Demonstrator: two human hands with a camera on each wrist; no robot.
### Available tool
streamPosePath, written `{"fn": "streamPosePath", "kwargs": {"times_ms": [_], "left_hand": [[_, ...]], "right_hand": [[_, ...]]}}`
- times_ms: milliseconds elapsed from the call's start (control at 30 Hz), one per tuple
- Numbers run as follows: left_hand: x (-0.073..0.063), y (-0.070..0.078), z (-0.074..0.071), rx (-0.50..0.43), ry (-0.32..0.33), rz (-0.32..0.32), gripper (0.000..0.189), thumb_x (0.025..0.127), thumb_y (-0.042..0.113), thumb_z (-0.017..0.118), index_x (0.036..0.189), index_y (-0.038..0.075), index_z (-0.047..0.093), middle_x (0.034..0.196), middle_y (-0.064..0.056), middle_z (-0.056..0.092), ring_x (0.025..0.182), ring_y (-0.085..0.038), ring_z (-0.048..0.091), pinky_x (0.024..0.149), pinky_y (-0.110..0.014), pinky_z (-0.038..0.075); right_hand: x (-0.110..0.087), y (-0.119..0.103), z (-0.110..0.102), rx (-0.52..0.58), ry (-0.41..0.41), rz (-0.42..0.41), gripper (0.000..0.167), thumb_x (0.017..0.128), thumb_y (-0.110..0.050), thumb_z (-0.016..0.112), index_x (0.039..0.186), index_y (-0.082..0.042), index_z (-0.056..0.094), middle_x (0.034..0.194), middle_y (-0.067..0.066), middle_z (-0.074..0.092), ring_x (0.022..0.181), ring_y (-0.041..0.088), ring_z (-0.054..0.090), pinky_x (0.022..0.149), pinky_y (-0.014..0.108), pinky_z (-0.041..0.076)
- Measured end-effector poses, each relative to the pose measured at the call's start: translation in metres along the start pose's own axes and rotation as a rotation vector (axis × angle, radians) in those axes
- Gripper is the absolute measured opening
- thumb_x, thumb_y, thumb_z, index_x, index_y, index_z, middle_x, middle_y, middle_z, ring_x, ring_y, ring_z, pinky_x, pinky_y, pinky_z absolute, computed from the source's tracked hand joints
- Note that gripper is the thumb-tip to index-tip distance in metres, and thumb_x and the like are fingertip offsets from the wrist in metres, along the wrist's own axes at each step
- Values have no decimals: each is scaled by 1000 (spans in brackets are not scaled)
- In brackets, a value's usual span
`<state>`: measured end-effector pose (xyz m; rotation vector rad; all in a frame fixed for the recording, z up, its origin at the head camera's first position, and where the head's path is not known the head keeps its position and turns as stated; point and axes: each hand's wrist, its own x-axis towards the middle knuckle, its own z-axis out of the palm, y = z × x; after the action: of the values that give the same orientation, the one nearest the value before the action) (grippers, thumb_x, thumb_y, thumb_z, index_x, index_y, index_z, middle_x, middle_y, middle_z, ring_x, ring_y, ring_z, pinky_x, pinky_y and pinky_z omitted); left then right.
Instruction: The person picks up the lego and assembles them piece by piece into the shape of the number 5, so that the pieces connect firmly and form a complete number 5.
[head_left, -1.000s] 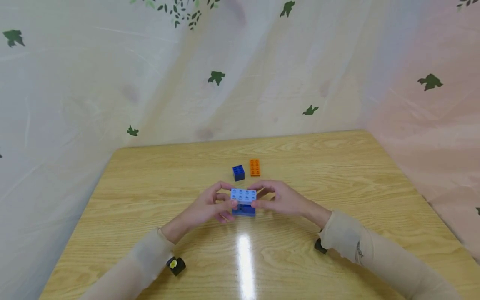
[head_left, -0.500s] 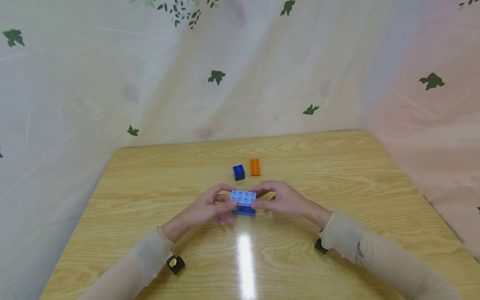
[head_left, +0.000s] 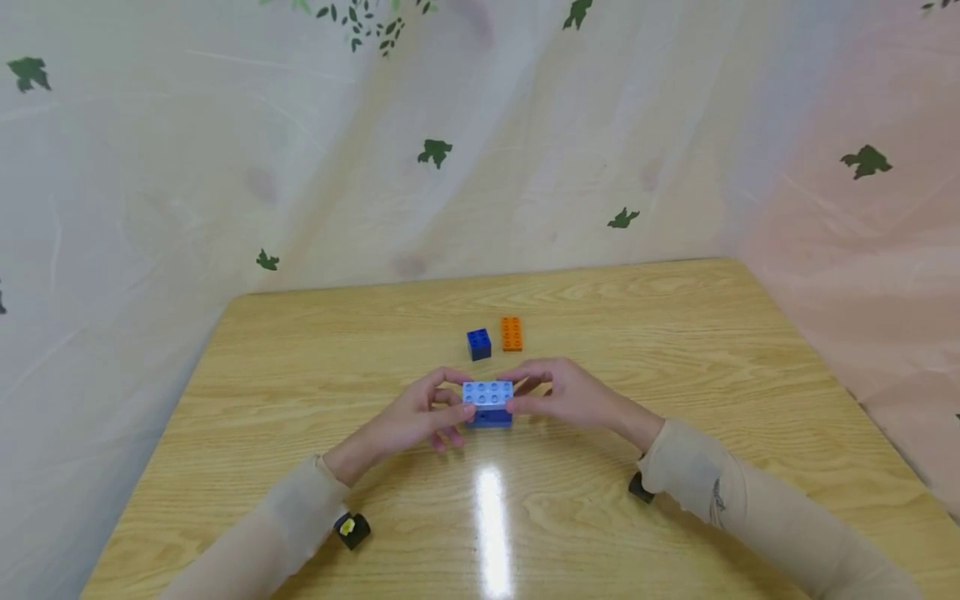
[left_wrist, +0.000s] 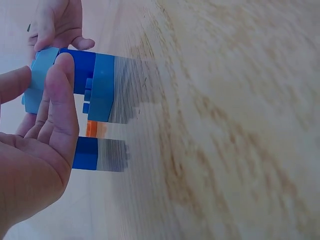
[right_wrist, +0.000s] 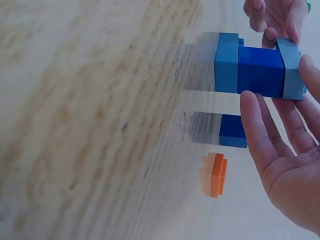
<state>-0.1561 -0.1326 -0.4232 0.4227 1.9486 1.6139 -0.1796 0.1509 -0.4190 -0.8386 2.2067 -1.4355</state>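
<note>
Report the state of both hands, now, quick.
Left hand: closed, holding the left end of the light blue top block.
Right hand: closed, holding the right end of the same block.

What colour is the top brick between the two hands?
The top brick is light blue, clearest in the head view.

Looking forward and down from the head, standing well back and taking in the bench and the patterned backdrop. Peering in close and low from the left and right wrists (tipping the bench on its side), facing inward from opposite flanks. Sharing, across all three views, the block stack, the small blue block and the orange brick.
</note>
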Motion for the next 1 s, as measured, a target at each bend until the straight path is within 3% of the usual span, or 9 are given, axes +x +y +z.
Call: {"fn": "streamPosePath", "kwargs": {"times_ms": [600, 833, 1000], "left_hand": [[0, -4, -1, -19, -13, -14, 48, 102, 26, 64, 141, 7, 43, 110, -26, 64, 79, -32, 71, 61, -34, 58], [2, -5, -2, -22, -7, -10, 48, 102, 25, 64, 141, 7, 43, 109, -25, 65, 78, -31, 70, 60, -32, 57], [2, -4, -2, -10, -6, 0, 47, 103, 25, 63, 142, 7, 43, 108, -25, 64, 77, -31, 70, 59, -32, 57]], "right_hand": [[5, 7, -2, 105, -48, 66, 40, 95, -22, 75, 132, -11, 67, 123, 10, 67, 100, 30, 65, 77, 49, 61], [7, 9, -3, 28, -22, 37, 38, 93, -24, 77, 130, -14, 69, 121, 0, 70, 106, 25, 64, 87, 42, 57], [7, 8, -2, 31, -15, 7, 38, 93, -22, 77, 129, -12, 69, 122, 0, 70, 107, 24, 64, 92, 48, 54]]}}
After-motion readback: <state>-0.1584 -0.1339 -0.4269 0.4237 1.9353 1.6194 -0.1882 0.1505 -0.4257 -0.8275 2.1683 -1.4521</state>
